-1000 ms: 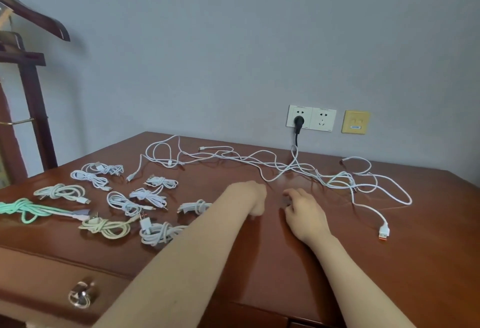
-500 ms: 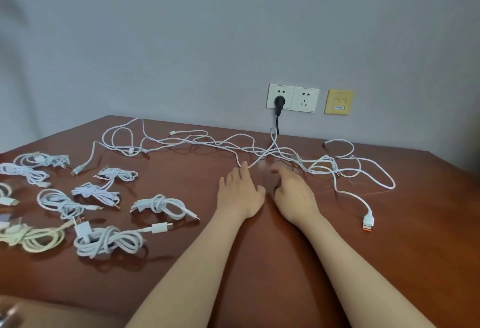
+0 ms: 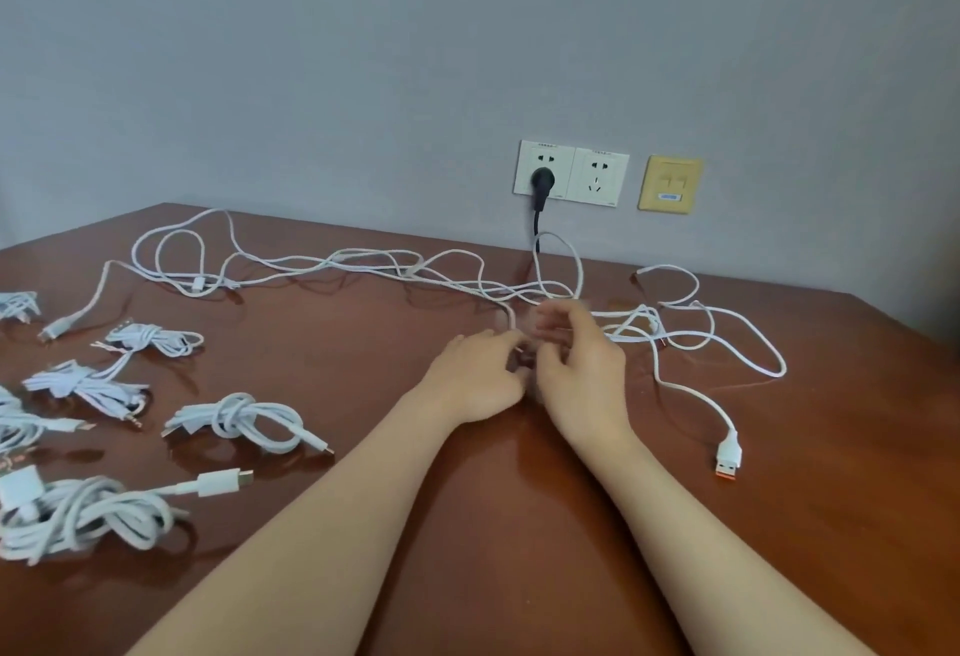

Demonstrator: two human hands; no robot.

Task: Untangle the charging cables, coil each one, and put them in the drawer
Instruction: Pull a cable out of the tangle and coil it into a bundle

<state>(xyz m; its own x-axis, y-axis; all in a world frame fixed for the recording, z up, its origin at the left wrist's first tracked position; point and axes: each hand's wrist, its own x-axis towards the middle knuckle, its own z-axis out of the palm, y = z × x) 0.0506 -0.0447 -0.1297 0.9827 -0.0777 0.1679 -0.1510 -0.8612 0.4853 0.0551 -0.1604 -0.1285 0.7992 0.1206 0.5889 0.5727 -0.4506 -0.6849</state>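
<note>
Several long white charging cables [image 3: 363, 260] lie tangled across the back of the brown wooden table [image 3: 810, 525]. One of them ends in an orange-tipped USB plug [image 3: 727, 460] at the right. My left hand [image 3: 478, 375] and my right hand [image 3: 584, 362] meet at the middle of the tangle. The left fingers pinch a white strand [image 3: 510, 319] that rises between the hands. The right fingers curl at the same strand, and they are blurred. Coiled white cables [image 3: 239, 416] lie at the left. The drawer is out of view.
More coiled bundles sit at the left edge, one large [image 3: 78, 515] and two smaller [image 3: 150, 338] [image 3: 78, 385]. A black plug [image 3: 543, 182] sits in the white wall sockets [image 3: 571, 172], its cord dropping behind the table. A yellow wall plate [image 3: 670, 185] is beside them.
The view has swung right and closer, so the drawer front and the green cable left the frame. Both hands moved forward from lying flat on the table and closed on a strand of the tangle.
</note>
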